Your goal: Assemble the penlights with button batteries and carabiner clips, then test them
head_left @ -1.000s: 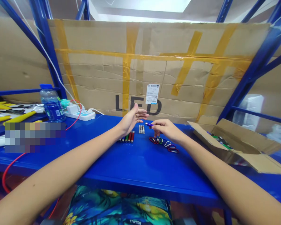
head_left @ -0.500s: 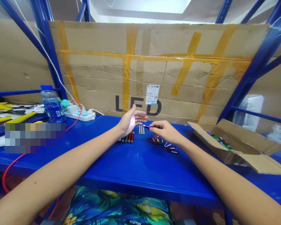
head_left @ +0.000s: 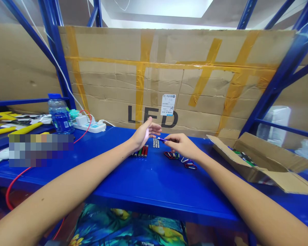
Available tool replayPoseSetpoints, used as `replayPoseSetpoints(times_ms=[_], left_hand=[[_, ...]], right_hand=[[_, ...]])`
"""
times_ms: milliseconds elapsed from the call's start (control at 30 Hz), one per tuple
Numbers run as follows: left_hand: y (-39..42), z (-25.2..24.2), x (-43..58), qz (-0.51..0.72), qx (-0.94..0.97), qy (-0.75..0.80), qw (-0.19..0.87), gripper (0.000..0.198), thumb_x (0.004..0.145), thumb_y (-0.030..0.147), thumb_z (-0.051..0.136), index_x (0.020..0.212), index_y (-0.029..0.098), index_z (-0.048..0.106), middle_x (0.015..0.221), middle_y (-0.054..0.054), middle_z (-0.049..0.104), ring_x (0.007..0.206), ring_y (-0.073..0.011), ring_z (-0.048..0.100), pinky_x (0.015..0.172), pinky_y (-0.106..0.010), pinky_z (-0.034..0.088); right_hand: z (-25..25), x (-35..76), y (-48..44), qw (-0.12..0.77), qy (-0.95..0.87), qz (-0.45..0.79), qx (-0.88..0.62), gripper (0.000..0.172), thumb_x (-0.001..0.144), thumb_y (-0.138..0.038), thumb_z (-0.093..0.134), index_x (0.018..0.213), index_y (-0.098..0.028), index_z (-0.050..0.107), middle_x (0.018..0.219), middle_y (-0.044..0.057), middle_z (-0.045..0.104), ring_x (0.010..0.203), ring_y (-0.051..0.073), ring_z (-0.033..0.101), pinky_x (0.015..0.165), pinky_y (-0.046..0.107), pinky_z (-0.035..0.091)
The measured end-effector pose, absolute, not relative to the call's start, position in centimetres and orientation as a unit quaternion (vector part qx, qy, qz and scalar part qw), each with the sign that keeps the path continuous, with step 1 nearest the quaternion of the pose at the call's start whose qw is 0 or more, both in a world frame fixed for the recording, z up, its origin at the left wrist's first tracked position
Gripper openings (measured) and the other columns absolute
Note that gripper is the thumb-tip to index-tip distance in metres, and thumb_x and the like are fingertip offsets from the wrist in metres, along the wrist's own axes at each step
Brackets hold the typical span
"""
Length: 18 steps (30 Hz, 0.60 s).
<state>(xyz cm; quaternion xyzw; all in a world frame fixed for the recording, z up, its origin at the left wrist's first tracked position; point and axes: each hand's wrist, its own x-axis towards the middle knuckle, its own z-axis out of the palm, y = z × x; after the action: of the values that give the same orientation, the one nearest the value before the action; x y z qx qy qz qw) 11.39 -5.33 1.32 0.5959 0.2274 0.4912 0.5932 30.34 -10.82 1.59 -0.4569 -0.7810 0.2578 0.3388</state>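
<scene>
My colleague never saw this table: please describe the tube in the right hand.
Before the cardboard marked LED is a blue table. Over it, the right hand pinches a slim purple tube, silvery end toward the left hand. Unlike the red and green tubes lying nearby, it is held up.

The near tabletop (head_left: pixel 143 184) leaves free passage, with carabiners (head_left: pixel 184 159) beyond and a carton (head_left: pixel 233 160) blocking the right.

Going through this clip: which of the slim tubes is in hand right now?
The purple tube, pinched in the right hand. The other tubes, red and green among them, lie side by side on the blue table.
</scene>
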Motion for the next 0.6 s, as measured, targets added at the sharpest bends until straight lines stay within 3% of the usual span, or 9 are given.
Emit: replayPoseSetpoints(times_ms=[600], left_hand=[[-5.17,1.19,11.50,0.501,0.600,0.253,0.570,0.056,0.092,0.062,0.042,0.078,0.015,0.068,0.083,-0.009,0.069,0.077,-0.0180,0.063,0.072,-0.031,0.044]], right_hand=[[1.67,30.17,-10.98,0.323,-0.814,0.188,-0.445,0.028,0.085,-0.032,0.051,0.084,-0.014,0.072,0.058,-0.001,0.056,0.056,0.014,0.049,0.057,0.027,0.038]])
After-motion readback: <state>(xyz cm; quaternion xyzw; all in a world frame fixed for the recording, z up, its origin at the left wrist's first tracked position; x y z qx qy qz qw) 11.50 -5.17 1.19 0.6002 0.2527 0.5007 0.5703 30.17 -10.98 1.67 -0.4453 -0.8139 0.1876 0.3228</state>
